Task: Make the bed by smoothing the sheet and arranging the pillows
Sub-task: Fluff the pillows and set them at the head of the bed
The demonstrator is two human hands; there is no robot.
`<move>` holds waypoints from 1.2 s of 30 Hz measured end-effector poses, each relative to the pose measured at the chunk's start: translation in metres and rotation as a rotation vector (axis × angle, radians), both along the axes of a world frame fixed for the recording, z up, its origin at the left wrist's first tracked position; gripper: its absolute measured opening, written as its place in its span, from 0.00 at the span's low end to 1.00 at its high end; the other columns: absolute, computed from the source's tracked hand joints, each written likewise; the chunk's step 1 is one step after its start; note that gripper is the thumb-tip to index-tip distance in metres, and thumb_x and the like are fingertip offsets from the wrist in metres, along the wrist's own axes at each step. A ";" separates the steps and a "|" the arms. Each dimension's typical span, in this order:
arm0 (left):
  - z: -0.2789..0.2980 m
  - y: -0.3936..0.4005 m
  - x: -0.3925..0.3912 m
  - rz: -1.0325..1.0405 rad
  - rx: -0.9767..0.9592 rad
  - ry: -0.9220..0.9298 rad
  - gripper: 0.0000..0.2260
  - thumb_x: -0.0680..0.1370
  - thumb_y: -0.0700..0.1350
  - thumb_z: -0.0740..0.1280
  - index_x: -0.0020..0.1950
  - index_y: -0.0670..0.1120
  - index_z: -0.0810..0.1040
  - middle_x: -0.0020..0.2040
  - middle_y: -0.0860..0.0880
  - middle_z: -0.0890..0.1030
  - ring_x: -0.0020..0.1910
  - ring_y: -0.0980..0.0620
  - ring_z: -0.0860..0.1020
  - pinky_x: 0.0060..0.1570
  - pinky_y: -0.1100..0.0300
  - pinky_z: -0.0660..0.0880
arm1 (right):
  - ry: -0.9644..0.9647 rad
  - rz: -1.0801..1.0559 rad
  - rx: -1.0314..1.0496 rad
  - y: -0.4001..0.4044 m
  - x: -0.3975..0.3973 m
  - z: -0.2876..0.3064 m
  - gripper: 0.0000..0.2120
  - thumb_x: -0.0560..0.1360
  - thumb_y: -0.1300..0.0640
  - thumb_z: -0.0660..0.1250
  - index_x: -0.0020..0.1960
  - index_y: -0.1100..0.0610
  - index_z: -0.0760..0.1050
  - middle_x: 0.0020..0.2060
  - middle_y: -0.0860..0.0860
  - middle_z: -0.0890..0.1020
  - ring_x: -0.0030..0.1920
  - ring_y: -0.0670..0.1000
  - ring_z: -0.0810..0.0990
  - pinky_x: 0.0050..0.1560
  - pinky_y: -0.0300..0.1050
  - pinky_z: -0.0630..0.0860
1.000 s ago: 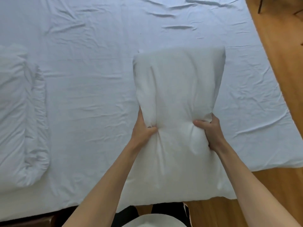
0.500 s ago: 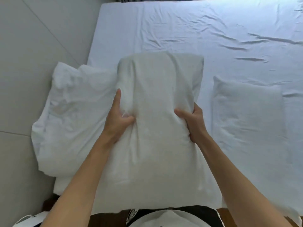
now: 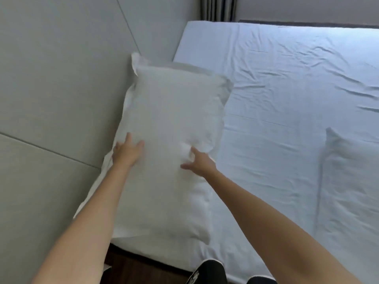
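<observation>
Pillow (image 3: 168, 130) down flat against the padded wall (image 3: 61, 89) at the head of the bed, left hand (image 3: 127, 153) and right hand (image 3: 200, 161) spread open on top, clamping nothing; soft, light, squashy stuff, likely best pinched by the long side edges.

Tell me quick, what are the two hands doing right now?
Left hand: open, fingers spread, flat on the pillow, holding nothing.
Right hand: open, fingers loose on the pillow, gripping nothing.
</observation>
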State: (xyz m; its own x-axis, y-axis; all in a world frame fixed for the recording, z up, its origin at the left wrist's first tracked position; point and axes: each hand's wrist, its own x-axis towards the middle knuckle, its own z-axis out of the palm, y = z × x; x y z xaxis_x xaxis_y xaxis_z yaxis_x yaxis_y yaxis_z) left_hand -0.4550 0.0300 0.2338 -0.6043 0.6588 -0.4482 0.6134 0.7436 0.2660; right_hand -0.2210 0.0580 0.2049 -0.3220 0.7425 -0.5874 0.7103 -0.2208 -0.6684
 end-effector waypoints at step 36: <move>-0.225 -0.081 0.713 -0.571 -0.168 -0.484 0.38 0.75 0.64 0.62 0.78 0.55 0.46 0.79 0.49 0.52 0.76 0.49 0.56 0.69 0.50 0.61 | -0.467 -0.699 -0.063 -0.132 0.755 -0.190 0.53 0.67 0.31 0.69 0.79 0.49 0.43 0.77 0.58 0.55 0.76 0.60 0.54 0.72 0.59 0.60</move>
